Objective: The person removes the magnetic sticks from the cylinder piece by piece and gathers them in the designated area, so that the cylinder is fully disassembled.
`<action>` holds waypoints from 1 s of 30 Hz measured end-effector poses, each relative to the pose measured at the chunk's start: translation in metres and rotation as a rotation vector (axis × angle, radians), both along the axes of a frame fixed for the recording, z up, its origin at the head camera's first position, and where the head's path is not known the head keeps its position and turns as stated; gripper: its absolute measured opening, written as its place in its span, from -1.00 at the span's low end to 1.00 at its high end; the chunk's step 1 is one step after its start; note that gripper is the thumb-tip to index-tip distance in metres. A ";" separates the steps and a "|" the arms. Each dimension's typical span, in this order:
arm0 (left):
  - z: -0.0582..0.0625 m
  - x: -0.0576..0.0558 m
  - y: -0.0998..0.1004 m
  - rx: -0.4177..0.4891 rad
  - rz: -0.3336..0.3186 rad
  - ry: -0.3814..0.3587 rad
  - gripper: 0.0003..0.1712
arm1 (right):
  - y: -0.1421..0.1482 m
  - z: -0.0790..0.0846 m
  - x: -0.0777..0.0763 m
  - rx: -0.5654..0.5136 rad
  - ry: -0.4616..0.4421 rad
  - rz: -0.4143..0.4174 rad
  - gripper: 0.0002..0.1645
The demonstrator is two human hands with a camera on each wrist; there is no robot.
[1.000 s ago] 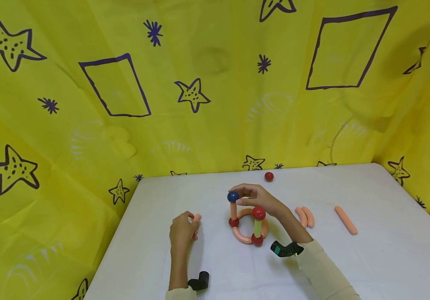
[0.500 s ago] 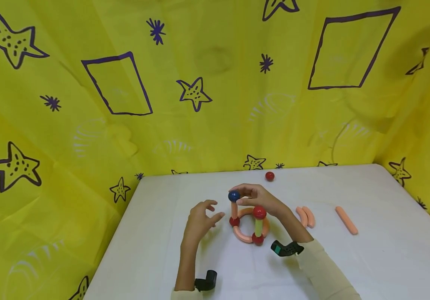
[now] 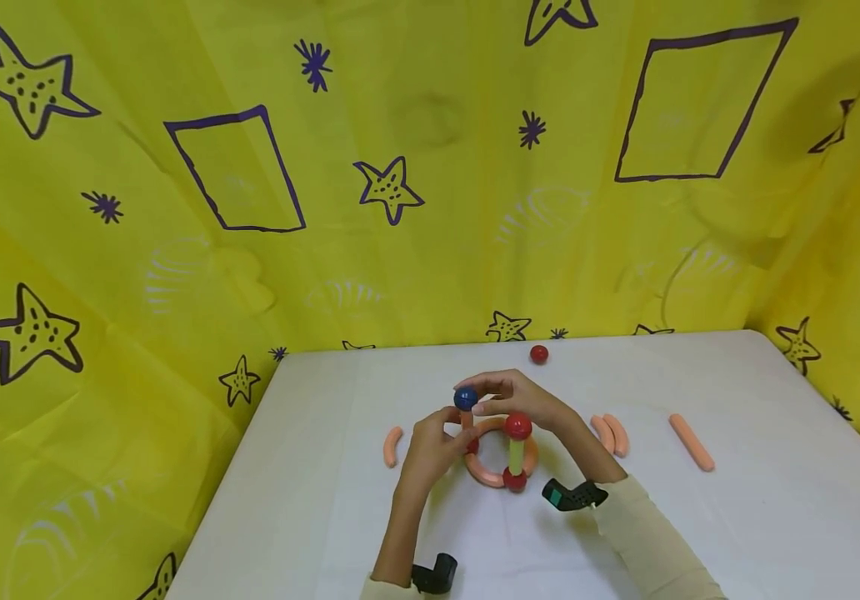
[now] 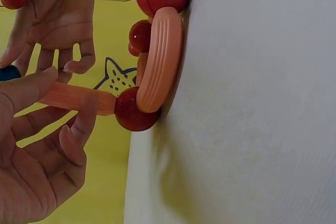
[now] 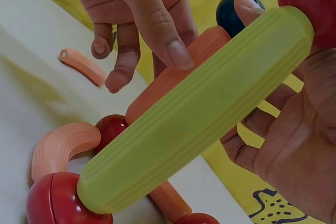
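Observation:
My left hand (image 3: 430,450) pinches the upright orange rod (image 4: 79,98) between thumb and fingers. On top of that rod sits a blue ball (image 3: 466,398), which my right hand (image 3: 520,397) holds from the right. The rod stands on a red ball (image 4: 135,109) that is part of a low ring of curved orange pieces (image 3: 486,477) and red balls on the table. A yellow-green rod (image 5: 194,114) rises from another red ball (image 3: 515,481) at the ring's near side, with a larger red ball (image 3: 517,426) on top. Part of the ring is hidden behind the hands.
A curved orange piece (image 3: 392,447) lies left of the ring. Two more curved pieces (image 3: 610,435) lie right of it, beside my right forearm. Farther right is a straight orange rod (image 3: 692,442). A loose red ball (image 3: 538,354) rests near the table's back edge.
My left hand has let go of the curved orange piece, leaving it on the table, and moved right onto the upright orange rod. My right hand has stayed at the blue ball.

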State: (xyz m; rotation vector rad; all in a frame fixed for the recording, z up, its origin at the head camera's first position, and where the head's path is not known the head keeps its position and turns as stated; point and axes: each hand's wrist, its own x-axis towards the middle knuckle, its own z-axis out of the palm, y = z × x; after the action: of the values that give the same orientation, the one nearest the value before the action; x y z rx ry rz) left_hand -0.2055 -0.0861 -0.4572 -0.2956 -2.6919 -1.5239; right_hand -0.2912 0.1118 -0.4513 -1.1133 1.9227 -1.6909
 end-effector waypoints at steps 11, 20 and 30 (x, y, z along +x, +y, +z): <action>-0.003 -0.003 0.007 0.029 0.049 0.067 -0.84 | -0.003 0.004 -0.002 0.006 -0.006 0.033 -0.49; -0.004 -0.002 0.010 -0.001 0.100 0.093 -0.85 | -0.006 0.008 -0.003 -0.003 0.003 0.050 -0.55; 0.000 0.001 0.010 -0.057 0.142 0.077 -0.80 | -0.006 0.011 -0.003 0.023 0.013 0.062 -0.54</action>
State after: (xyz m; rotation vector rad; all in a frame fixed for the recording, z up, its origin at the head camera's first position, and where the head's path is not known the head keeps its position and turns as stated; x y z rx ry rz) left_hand -0.2049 -0.0762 -0.4574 -0.1583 -2.6372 -1.3711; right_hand -0.2944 0.1056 -0.4401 -1.1657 1.8916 -1.6285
